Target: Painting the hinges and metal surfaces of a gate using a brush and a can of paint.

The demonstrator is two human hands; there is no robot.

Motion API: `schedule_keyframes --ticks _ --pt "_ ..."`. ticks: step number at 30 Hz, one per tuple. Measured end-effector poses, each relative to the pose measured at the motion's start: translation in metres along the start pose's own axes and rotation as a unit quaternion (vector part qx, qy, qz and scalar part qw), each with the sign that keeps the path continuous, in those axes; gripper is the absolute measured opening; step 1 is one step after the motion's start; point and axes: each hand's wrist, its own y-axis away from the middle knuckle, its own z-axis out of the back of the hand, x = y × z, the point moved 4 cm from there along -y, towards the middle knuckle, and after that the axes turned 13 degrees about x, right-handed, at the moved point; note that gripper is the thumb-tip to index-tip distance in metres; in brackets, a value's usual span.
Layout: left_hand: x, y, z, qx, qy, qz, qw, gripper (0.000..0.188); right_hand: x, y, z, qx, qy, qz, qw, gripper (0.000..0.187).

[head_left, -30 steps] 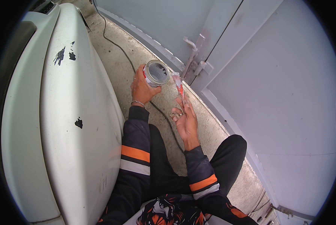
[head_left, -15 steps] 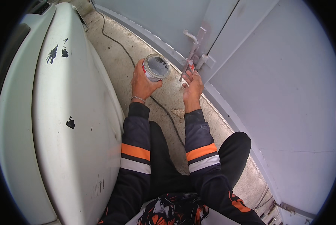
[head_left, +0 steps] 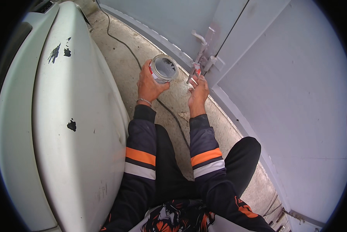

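Two hands busy | left hand clenched round small open tin — rigid, light, spillable, keep level | right hand pinches thin brush at door latch, tin just beside.

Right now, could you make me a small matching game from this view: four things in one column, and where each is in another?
Things:
1. open tin
2. small brush
3. black cable
4. big white panel

Places:
A. lying along the concrete floor
B. in the left hand
C. filling the person's left side
D. in the right hand, at the grey door's latch

Pairs: 1-B, 2-D, 3-A, 4-C
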Motion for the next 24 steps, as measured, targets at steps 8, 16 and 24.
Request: schedule_keyframes --ticks 8,16,24 --pt "-0.001 -0.001 0.005 0.008 0.011 0.007 1.0 0.101 -0.034 0.015 0.018 -0.024 0.01 -0.06 0.998 0.043" --pt "-0.002 -0.001 0.004 0.008 0.007 -0.003 1.0 0.1 -0.02 -0.014 0.015 0.001 0.023 0.009 1.0 0.036" --pt "-0.006 -0.002 0.001 0.005 0.004 -0.004 1.0 0.099 -0.046 -0.002 0.031 -0.053 0.028 -0.089 0.994 0.032"
